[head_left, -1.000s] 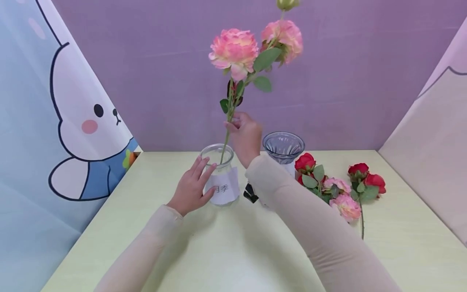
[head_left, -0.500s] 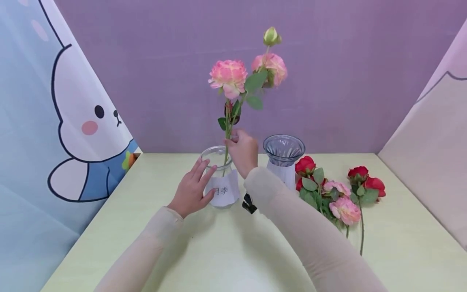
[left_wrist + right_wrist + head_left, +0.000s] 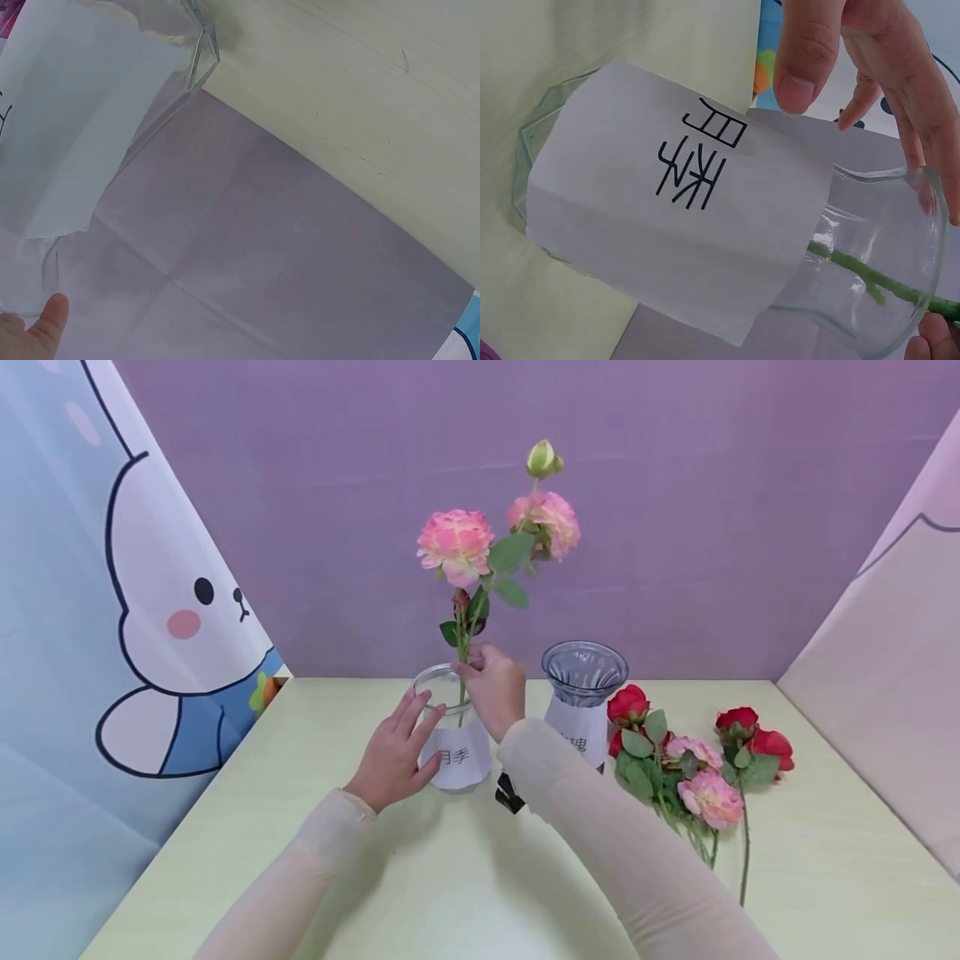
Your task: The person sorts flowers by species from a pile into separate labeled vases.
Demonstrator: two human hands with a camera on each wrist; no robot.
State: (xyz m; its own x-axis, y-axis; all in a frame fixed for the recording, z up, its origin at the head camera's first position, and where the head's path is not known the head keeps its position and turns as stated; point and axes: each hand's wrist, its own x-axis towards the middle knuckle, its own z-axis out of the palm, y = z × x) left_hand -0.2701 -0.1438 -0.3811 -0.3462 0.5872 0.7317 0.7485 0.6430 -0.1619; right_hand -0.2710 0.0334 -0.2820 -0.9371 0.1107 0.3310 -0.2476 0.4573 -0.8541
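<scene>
My right hand (image 3: 495, 689) pinches the green stem (image 3: 870, 274) of a pink flower spray (image 3: 456, 545) just above the mouth of a clear glass vase. The lower stem is inside the vase neck. Two blooms and a green bud stand above the hand. White paper (image 3: 459, 758) with black characters wraps the vase (image 3: 922, 225). My left hand (image 3: 397, 747) rests against the vase's left side, fingers spread and fairly straight, thumb near the paper. In the left wrist view, only a fingertip (image 3: 51, 326) shows beside the glass.
A grey-blue glass vase (image 3: 585, 668) with a paper label stands to the right. Beside it lie red roses (image 3: 628, 703) and pink flowers (image 3: 711, 797) with leaves. Another red stem (image 3: 768, 750) lies further right. A black object (image 3: 510, 793) sits by the right sleeve. A purple backdrop rises behind.
My right hand has moved down with the pink flower spray, and its stem reaches deeper into the clear vase. My left hand stays at the vase's side.
</scene>
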